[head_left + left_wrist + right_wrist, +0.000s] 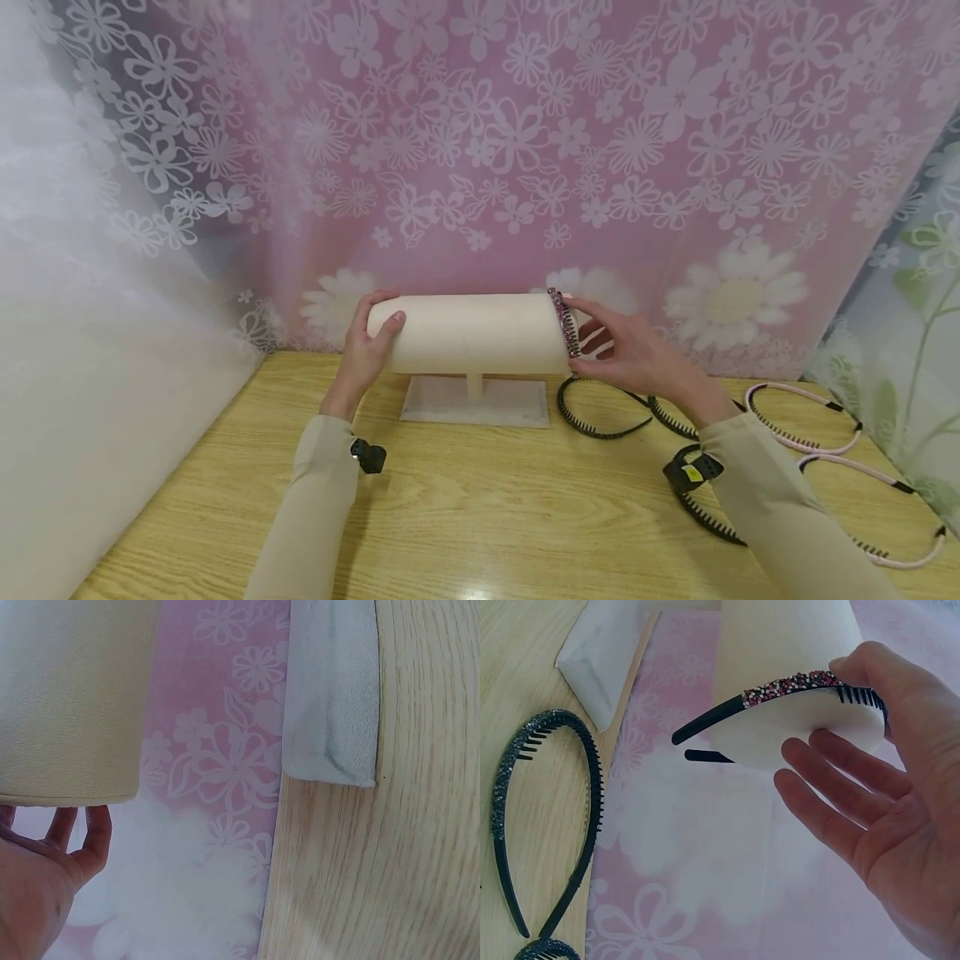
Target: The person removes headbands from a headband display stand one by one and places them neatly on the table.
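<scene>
A cream padded cylinder (472,329) lies level on a short post over a pale rectangular base (442,408); it is a headband display stand. My left hand (365,346) grips its left end, thumb on the front and fingers round the end. Around the right end sits a black toothed headband (787,688) covered with pink and silver stones. My right hand (641,350) pinches this headband between thumb and index finger, the other fingers spread loosely beside the cylinder's end. In the right wrist view, the headband's two tips jut past the cylinder.
Several more headbands lie on the wooden table (480,508) at the right: black toothed ones, including a stone-covered one (502,780), and pale pink ones such as the far one (795,387). A pink floral curtain (480,167) hangs close behind the stand.
</scene>
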Tool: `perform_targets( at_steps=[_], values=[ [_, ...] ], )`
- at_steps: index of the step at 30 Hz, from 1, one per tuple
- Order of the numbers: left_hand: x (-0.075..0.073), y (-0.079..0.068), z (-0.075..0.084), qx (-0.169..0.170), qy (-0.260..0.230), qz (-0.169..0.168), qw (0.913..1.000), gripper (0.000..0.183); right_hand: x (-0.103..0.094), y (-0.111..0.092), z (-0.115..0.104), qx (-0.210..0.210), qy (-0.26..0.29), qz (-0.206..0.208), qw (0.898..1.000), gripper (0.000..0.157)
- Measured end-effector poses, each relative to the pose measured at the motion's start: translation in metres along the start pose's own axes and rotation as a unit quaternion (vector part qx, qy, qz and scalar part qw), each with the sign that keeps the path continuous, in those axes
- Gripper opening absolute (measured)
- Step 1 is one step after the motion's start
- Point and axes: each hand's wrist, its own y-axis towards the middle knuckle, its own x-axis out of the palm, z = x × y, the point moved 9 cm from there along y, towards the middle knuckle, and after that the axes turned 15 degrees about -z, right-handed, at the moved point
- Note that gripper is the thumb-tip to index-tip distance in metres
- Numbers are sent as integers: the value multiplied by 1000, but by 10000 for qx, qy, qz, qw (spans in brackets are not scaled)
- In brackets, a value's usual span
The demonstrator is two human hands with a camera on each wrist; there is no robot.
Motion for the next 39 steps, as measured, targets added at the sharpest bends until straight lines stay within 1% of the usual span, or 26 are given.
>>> perform_targets(
  at_steps=[10,15,19,23,30,34,39],
  values=[
    [1,0,-2,-12,45,3,10000,46,1,-5,-1,-119,37,250,9996,77],
    [1,0,-2,-1,6,-13,10000,46,2,-7,0,-69,133,344,9993,74],
    [0,0,-2,-9,-4,-3,10000,46,1,-10,0,-5,215,489,9986,69],
    [0,1,-4,-38,-27,-36,10000,47,0,-13,0,42,179,623,9979,63],
    [0,0,-3,10,-29,2,10000,45,0,-14,0,60,109,700,9975,57],
    [0,0,-3,30,31,52,10000,43,-3,-16,-2,5,20,851,9964,53],
    [0,0,-2,37,58,48,10000,44,-7,-21,-6,-153,42,1106,9937,50]
  ],
)
